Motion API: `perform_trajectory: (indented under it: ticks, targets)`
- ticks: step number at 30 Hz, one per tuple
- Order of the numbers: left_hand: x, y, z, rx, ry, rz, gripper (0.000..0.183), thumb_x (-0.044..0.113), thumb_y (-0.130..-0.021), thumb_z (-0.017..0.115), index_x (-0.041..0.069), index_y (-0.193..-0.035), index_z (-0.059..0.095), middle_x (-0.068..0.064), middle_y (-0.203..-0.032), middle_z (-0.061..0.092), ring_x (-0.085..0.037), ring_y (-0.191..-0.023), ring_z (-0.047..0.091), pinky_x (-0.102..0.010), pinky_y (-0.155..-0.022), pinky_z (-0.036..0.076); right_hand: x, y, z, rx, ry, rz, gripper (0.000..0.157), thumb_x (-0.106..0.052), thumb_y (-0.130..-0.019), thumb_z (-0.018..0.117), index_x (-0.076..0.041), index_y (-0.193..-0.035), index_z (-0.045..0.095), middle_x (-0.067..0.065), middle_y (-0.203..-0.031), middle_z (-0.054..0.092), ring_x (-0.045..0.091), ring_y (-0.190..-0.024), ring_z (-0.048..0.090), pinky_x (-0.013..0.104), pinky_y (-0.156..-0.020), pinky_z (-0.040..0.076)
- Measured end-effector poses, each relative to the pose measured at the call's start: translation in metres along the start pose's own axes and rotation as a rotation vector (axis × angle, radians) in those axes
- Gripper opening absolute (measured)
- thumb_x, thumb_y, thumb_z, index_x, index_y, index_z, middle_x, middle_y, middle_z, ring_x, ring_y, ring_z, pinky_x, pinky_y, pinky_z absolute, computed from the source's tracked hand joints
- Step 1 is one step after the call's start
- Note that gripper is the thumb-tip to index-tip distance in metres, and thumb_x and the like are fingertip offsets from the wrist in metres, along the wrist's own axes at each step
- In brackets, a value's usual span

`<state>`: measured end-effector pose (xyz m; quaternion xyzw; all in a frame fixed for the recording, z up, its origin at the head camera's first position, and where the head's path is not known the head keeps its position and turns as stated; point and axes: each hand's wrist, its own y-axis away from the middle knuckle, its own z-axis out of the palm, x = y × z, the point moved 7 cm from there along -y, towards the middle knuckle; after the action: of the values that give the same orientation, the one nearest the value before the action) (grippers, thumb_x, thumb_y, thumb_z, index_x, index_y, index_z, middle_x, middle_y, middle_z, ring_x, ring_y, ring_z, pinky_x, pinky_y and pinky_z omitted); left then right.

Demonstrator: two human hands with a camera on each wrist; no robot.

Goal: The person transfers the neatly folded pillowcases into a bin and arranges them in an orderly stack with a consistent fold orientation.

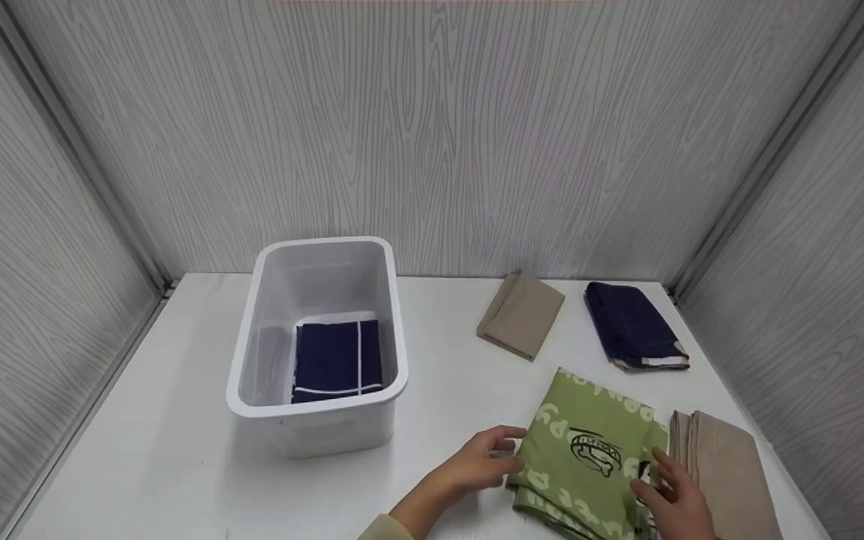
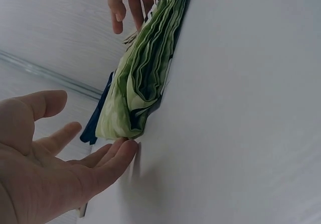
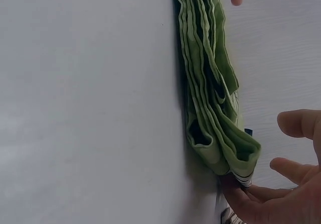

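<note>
A folded green cloth (image 1: 582, 450) with pale lettering and a dark printed drawing lies on the white table at the front right. At its left edge is my left hand (image 1: 481, 463); in the left wrist view those fingertips (image 2: 128, 146) touch the fold, with the thumb held apart. My right hand (image 1: 678, 501) is at the opposite edge. The right wrist view shows its lower fingers reaching against the cloth's bottom corner (image 3: 243, 156), the thumb (image 3: 296, 123) away from it. Seen from the side, the green cloth is a stack of several layers.
Left of centre stands a white plastic bin (image 1: 252, 352) with a folded navy cloth (image 1: 334, 360) inside. Toward the back right lie a folded tan cloth (image 1: 523, 315) and another navy cloth (image 1: 634, 322). A beige cloth (image 1: 732, 472) is beside my right hand. Grey wood-grain panels (image 1: 432, 135) enclose the table.
</note>
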<state>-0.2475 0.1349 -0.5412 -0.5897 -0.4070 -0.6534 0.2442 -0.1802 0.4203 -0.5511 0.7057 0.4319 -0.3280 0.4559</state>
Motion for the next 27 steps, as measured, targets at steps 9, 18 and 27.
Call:
perform_trajectory:
  ticks: [9, 18, 27]
  targets:
    - [0.001, 0.003, -0.003, -0.006, 0.021, 0.026, 0.053, 0.011, -0.089, 0.063, 0.006, -0.14, 0.053, -0.019, -0.131, 0.058, -0.031, -0.116, 0.06, -0.054, -0.086, 0.055, -0.009, -0.005, 0.014, 0.014, 0.012, -0.019, 0.081, -0.029, -0.098, 0.063, -0.005, -0.159, 0.016, 0.031, -0.161, 0.01, 0.055, -0.143, 0.018, 0.058, -0.111, 0.037]
    - [-0.006, 0.01, -0.014, 0.009, 0.024, 0.001, 0.052, 0.01, -0.087, 0.063, 0.006, -0.138, 0.054, -0.019, -0.128, 0.056, -0.029, -0.107, 0.061, -0.051, -0.083, 0.058, -0.026, -0.005, 0.034, 0.001, 0.057, -0.101, 0.072, -0.023, -0.098, 0.063, -0.002, -0.156, 0.025, 0.029, -0.161, 0.018, 0.055, -0.142, 0.024, 0.057, -0.107, 0.042]
    - [-0.015, 0.019, -0.03, 0.037, 0.049, -0.021, 0.056, 0.008, -0.085, 0.062, 0.005, -0.141, 0.052, -0.021, -0.139, 0.05, -0.029, -0.101, 0.064, -0.048, -0.079, 0.059, -0.036, -0.013, 0.055, -0.047, 0.038, -0.123, 0.07, -0.028, -0.097, 0.065, -0.007, -0.155, 0.031, 0.029, -0.16, 0.022, 0.054, -0.139, 0.032, 0.054, -0.1, 0.047]
